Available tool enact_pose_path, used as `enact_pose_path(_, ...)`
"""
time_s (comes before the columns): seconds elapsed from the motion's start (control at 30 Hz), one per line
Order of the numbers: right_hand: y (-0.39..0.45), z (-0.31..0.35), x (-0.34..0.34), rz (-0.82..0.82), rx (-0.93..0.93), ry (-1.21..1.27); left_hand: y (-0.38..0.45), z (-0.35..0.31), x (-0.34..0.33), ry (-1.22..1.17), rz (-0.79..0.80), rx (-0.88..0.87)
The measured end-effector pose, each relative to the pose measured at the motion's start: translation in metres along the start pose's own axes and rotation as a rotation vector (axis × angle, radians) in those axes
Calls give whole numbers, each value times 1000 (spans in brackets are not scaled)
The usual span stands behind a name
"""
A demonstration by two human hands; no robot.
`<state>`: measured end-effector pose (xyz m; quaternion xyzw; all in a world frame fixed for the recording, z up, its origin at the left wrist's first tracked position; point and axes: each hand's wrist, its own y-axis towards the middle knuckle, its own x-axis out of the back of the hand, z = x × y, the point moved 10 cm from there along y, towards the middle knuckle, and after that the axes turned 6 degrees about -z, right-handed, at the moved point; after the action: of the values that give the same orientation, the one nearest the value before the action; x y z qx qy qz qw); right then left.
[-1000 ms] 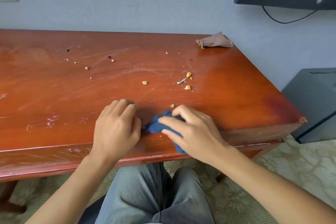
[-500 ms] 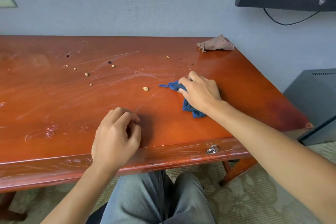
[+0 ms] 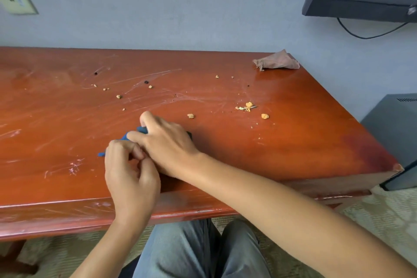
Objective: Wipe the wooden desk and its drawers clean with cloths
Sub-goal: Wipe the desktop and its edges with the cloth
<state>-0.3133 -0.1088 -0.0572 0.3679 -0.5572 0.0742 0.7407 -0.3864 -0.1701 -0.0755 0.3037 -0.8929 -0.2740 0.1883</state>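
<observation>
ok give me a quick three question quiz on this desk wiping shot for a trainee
1. True or false: the brown cloth lies at the far right corner of the wooden desk.
2. Which hand presses the blue cloth? A) left hand B) right hand C) neither
3. Fill in: the orange crumbs lie to the ____ of the right hand.

Key: 1 true; 2 B; 3 right

Right hand (image 3: 168, 144) is reaching across, palm down, fingers curled over the blue cloth (image 3: 141, 130). Left hand (image 3: 130, 175) sits loosely curled beside it, touching.
</observation>
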Motion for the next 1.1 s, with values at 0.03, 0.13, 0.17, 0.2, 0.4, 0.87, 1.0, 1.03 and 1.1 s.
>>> enact_pose_path(0.03,9,-2,-12,39,-3,6,-1,-1,-1,8,2,-10)
enact_pose_path(0.13,37,-23,-36,82,-91,-16,-3,-8,-14,89,72,-117)
enact_pose_path(0.17,43,-30,-38,79,-100,-44,-4,-7,-19,133,104,-138)
enact_pose_path(0.2,46,-40,-39,88,-111,-84,-5,-6,-24,184,139,-152)
enact_pose_path(0.4,27,-149,-7,59,-355,-234,-23,-12,-67,462,502,-424)
enact_pose_path(0.87,-24,-202,62,-116,-539,-304,-32,-10,-82,605,628,-439)
enact_pose_path(1.0,-41,-106,30,-86,-364,-133,-30,-7,-79,582,589,-411)
enact_pose_path(1.03,-46,-88,20,-59,-315,-100,-29,-6,-78,562,577,-402)
enact_pose_path(1.1,-52,-77,9,-35,-260,-69,-27,-6,-78,534,574,-394)
